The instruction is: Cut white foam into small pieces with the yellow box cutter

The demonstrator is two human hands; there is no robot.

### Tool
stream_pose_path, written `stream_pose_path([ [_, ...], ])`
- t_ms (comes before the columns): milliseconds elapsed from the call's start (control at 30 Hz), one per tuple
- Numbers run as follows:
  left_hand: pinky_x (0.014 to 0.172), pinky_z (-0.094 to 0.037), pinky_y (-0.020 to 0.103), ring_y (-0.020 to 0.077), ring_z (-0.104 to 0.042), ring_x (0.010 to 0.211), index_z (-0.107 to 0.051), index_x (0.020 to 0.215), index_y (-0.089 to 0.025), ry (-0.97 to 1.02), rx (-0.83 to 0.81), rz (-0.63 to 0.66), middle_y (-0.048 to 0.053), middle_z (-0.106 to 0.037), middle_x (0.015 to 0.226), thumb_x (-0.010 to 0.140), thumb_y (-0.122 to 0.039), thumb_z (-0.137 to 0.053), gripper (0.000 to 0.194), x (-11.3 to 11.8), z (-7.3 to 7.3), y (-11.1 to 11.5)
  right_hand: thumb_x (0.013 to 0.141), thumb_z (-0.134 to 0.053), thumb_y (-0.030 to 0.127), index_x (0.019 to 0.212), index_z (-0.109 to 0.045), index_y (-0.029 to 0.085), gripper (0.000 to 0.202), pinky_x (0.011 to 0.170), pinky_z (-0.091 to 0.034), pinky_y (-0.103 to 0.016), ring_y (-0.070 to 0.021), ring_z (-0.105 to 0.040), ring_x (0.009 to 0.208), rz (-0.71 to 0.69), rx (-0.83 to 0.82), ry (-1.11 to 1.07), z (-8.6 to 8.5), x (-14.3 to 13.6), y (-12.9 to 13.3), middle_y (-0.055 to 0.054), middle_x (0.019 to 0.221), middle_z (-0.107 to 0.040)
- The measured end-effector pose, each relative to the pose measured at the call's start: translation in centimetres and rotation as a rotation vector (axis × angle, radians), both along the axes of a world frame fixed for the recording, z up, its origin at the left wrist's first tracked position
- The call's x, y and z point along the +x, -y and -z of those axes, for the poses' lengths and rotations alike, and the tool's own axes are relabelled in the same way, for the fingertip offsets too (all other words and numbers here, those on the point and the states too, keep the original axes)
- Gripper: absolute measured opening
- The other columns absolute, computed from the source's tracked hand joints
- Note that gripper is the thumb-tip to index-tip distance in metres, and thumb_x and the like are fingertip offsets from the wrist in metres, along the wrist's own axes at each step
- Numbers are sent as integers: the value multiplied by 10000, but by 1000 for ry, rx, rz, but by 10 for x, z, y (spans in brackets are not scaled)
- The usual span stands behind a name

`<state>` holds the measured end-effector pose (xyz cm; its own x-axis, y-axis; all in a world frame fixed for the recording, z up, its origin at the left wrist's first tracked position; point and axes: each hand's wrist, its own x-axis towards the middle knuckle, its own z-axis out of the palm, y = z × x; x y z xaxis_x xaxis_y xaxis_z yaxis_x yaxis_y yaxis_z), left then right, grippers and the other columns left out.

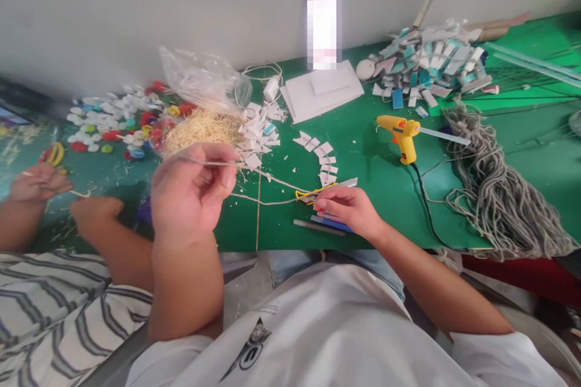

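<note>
Green table [351, 160], bag [195, 80] (straw [204, 132] beside), string [284, 182] in left hand [193, 184] and right hand [348, 208].

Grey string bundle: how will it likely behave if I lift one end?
The grey string bundle will probably droop, since its strands lie in slack bends. It may also tangle: loose loops stick out along its side. It could catch the glue stick pointing at its edge.

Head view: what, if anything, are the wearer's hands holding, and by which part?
Thin cord, held by both hands: two strands span from left hand to right hand, converging at right grip; ends unclear.
</note>
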<state>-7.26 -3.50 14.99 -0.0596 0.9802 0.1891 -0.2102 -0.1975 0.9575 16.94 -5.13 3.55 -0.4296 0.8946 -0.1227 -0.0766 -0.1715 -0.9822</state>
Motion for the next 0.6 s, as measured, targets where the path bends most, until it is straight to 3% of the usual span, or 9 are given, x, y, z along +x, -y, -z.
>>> stream_pose_path([
  [67, 317, -80, 198, 15, -217, 288, -802, 730, -165, -88, -81, -122, -31, -523, 429, 737, -390, -763, 228, -8, 12, -1, 781, -766, 679, 730, -752, 211, 471, 645, -584, -297, -151, -678, 648, 44, -8, 11, -1, 9, 0, -39, 731, -746],
  [133, 360, -140, 198, 30, -245, 334, -771, 724, -180, -307, -217, -230, -53, -473, 442, 690, -398, -705, 230, -16, 26, 0, 775, -761, 701, 721, -744, 218, 486, 636, -582, -298, -152, -674, 643, 83, -5, 26, -2, 16, 0, -29, 710, -737],
  [200, 409, -240, 200, 57, -354, 414, -768, 774, -181, -556, -379, -202, -35, -540, 532, 656, -370, -700, 234, -24, 40, 1, 777, -745, 723, 723, -738, 223, 504, 632, -580, -300, -155, -675, 639, 109, 11, 49, -3, 22, 0, -22, 699, -732],
  [300, 556, -464, 278, 151, -556, 572, -787, 806, -187, -812, -481, -98, 12, -661, 655, 608, -299, -766, 228, -35, 60, 6, 798, -739, 700, 734, -747, 217, 486, 647, -576, -309, -166, -680, 658, 103, 66, 104, -3, 27, 1, -31, 708, -739],
  [367, 823, -577, 408, 262, -688, 857, -785, 886, -208, -1124, -417, 23, 62, -760, 890, 651, -286, -740, 251, -38, 70, 10, 814, -757, 636, 736, -756, 212, 431, 674, -571, -313, -173, -682, 686, 78, 117, 151, -4, 28, 1, -42, 725, -747],
  [433, 1044, -537, 513, 324, -672, 1148, -763, 1001, -217, -1290, -233, 114, 95, -761, 1164, 727, -257, -686, 288, -33, 76, 15, 827, -770, 568, 745, -762, 214, 364, 695, -568, -312, -177, -686, 708, 51, 165, 190, -4, 27, 2, -46, 747, -758],
  [533, 1131, -505, 524, 290, -645, 1265, -716, 1159, -212, -1169, 72, 129, 102, -721, 1310, 852, -196, -593, 332, -11, 82, 22, 851, -761, 489, 779, -772, 221, 278, 728, -583, -309, -188, -714, 749, 10, 232, 222, -4, 26, 3, -57, 799, -785],
  [600, 1153, -505, 467, 247, -647, 1281, -691, 1232, -207, -1015, 169, 234, 103, -717, 1328, 897, -147, -539, 373, 11, 85, 24, 875, -738, 458, 802, -776, 224, 249, 739, -596, -310, -194, -734, 770, -12, 277, 240, -3, 26, 3, -66, 832, -800],
])
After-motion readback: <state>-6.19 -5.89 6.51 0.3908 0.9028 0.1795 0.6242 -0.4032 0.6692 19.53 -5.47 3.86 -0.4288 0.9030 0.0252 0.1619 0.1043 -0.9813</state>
